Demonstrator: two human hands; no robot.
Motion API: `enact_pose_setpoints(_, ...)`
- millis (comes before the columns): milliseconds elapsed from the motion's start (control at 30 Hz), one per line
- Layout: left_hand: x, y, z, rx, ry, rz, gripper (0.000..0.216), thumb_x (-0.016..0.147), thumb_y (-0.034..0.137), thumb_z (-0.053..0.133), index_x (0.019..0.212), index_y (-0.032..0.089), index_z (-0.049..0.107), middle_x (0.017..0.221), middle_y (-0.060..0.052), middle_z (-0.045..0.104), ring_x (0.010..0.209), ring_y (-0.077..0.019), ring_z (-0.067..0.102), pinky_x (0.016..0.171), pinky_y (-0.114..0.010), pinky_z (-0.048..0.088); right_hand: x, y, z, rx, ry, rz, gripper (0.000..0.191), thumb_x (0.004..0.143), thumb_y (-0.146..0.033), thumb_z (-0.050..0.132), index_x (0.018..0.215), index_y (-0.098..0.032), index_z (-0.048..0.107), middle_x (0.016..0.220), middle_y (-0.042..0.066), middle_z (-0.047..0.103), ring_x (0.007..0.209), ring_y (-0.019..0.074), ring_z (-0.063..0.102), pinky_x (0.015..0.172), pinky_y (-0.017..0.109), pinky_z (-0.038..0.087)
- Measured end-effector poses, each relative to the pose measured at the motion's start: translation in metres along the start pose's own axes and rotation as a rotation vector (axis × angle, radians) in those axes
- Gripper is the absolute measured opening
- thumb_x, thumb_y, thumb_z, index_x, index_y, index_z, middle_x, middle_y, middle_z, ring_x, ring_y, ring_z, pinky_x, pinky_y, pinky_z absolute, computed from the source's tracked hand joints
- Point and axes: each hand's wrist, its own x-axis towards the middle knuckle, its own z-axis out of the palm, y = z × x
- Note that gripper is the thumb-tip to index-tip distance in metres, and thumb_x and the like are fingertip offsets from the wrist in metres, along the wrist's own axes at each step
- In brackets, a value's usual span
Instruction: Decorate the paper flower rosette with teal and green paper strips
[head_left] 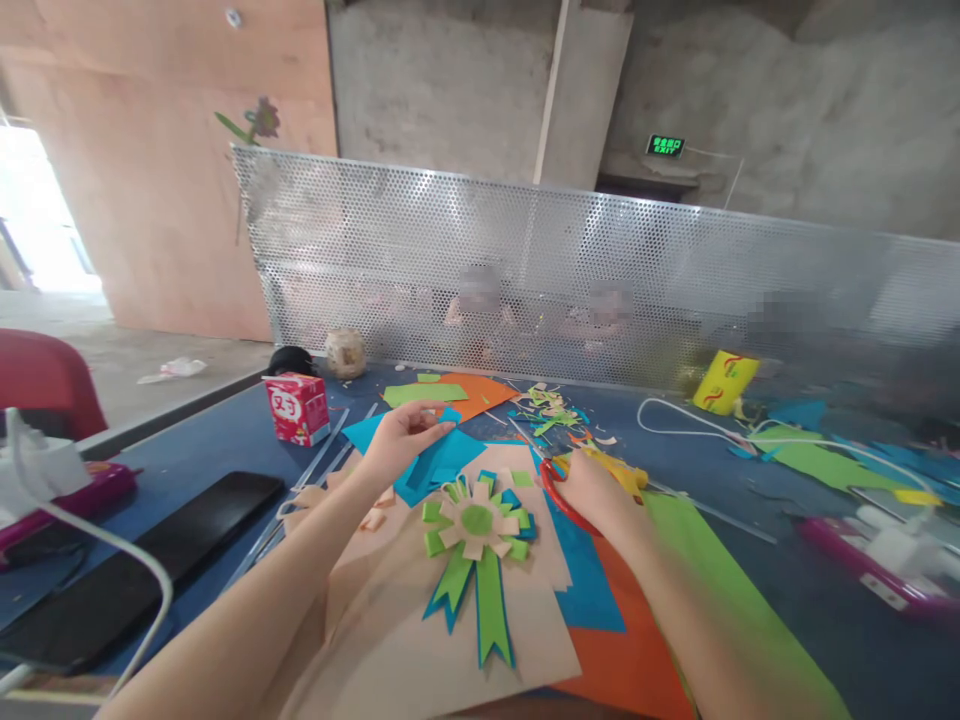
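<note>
My left hand (405,438) is closed, thumb and fingers pinched on a small piece of blue paper (452,415) above larger blue sheets (435,470). My right hand (589,490) is closed around red-handled scissors (553,490), their blades pointing up and left toward the scraps. Between my forearms lies a paper rosette (478,520) with a green centre, cream, green and blue loops and two notched green-and-blue tails. It rests on cream paper (517,640). Beside my right hand is a yellow tool (630,475), partly hidden.
Blue, orange (630,660) and green sheets (720,570) overlap at right. Paper scraps (553,410) lie at the back before a perforated metal screen (450,260). A red box (298,408), black phone (142,570), yellow roll (726,382) and power strips with cables surround the work area.
</note>
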Motion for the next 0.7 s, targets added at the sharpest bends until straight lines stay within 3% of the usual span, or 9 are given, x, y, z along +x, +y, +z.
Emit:
enact_pose_setpoints(100, 0.002, -0.003, -0.003, 0.118, -0.023, -0.006, 0.037, 0.061, 0.037, 0.064, 0.091, 0.016, 0.06, 0.054, 0.003, 0.052, 0.048, -0.0093, 0.045, 0.044, -0.021, 0.034, -0.001, -0.001, 0.011, -0.037, 0.049, -0.041, 0.027, 0.07, -0.035, 0.053, 0.084, -0.011, 0.053, 0.079, 0.015, 0.064, 0.073, 0.0245, 0.061, 0.051, 0.025, 0.036)
enact_pose_setpoints(233, 0.003, -0.005, -0.009, 0.345, 0.068, 0.01, 0.032, 0.058, 0.043, 0.064, 0.075, 0.015, 0.061, 0.05, 0.003, 0.048, 0.05, -0.0113, 0.045, 0.046, -0.022, 0.034, -0.001, -0.003, 0.015, -0.062, 0.076, -0.093, 0.028, 0.072, -0.034, 0.052, 0.087, -0.011, 0.051, 0.086, 0.015, 0.062, 0.08, 0.0236, 0.06, 0.059, 0.026, 0.038)
enact_pose_setpoints(433, 0.005, -0.006, -0.021, 0.713, 0.116, 0.097, 0.035, 0.076, 0.043, 0.042, 0.064, 0.017, 0.062, 0.058, -0.002, 0.06, 0.056, -0.0155, 0.054, 0.051, -0.023, 0.036, -0.007, -0.016, 0.007, -0.131, 0.293, -0.285, 0.017, 0.079, -0.027, 0.043, 0.079, -0.016, 0.055, 0.082, 0.01, 0.061, 0.087, 0.0234, 0.054, 0.073, 0.03, 0.037)
enact_pose_setpoints(567, 0.007, -0.009, -0.027, 0.783, 0.056, 0.131, 0.035, 0.08, 0.039, 0.037, 0.075, 0.02, 0.067, 0.075, -0.004, 0.068, 0.073, -0.0196, 0.059, 0.062, -0.025, 0.039, -0.009, -0.036, 0.006, -0.049, 0.198, -0.457, 0.014, 0.078, -0.021, 0.043, 0.081, -0.017, 0.056, 0.085, 0.008, 0.061, 0.086, 0.0209, 0.054, 0.074, 0.029, 0.037)
enact_pose_setpoints(700, 0.011, -0.015, -0.028, 0.85, 0.08, 0.121, 0.028, 0.08, 0.033, 0.042, 0.085, 0.023, 0.067, 0.1, -0.007, 0.065, 0.097, -0.0262, 0.052, 0.081, -0.038, 0.034, -0.002, -0.065, 0.002, -0.03, 0.12, -0.531, 0.014, 0.08, -0.021, 0.043, 0.079, -0.018, 0.057, 0.086, 0.005, 0.061, 0.084, 0.0164, 0.055, 0.071, 0.024, 0.038)
